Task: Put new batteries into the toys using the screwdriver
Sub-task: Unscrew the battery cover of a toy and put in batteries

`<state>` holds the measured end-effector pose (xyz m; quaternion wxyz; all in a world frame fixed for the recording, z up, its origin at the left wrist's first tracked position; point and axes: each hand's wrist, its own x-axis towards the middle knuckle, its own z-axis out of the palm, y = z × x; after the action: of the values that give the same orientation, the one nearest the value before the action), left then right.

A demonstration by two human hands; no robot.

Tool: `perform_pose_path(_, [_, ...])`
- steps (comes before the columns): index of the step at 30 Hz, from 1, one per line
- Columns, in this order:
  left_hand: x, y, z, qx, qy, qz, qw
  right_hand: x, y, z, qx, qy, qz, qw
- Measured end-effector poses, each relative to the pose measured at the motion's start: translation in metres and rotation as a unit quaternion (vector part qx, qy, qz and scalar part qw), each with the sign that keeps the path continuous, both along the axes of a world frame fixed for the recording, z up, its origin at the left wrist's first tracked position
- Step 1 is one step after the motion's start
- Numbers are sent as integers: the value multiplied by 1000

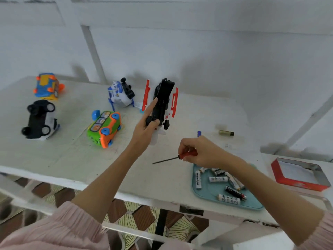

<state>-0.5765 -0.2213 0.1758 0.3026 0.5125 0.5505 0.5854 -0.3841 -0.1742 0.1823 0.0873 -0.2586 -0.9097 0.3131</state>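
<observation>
Gripping the black toy [162, 101], left hand [146, 127]; right hand [200, 150] clasps the screwdriver [180, 156]

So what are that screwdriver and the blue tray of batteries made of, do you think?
The screwdriver, held in the right hand, looks like a thin dark metal shaft with a glossy red plastic handle. The tray seems smooth matte plastic, judging by its even pale blue colour and rounded moulded rim, though painted metal is possible.

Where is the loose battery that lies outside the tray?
In the head view, the loose battery lies on the white table, right of centre, beyond the right hand and well behind the blue tray.
</observation>
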Motion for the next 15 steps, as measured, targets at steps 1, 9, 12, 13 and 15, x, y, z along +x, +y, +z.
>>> perform_pose_path(1, [-4, -3, -2, 3, -8, 4, 1000, -6, -3, -5, -9, 0, 10, 1000])
perform_pose_path(9, [-16, -12, -22, 1, -25, 24, 999, -32, -14, -38, -13, -22, 10, 1000])
perform_pose_path(12, [-17, -11, -23, -4, -22, 20, 1000, -32, -14, -42, 18, -27, -1, 999])
perform_pose_path(13, [-16, -10, -23, -6, -19, 16, 1000, -31, -15, -43, 32, -29, 0, 999])
perform_pose_path(15, [-16, -10, -23, -7, -14, 13, 1000, -29, -15, -38, 41, -22, -3, 999])
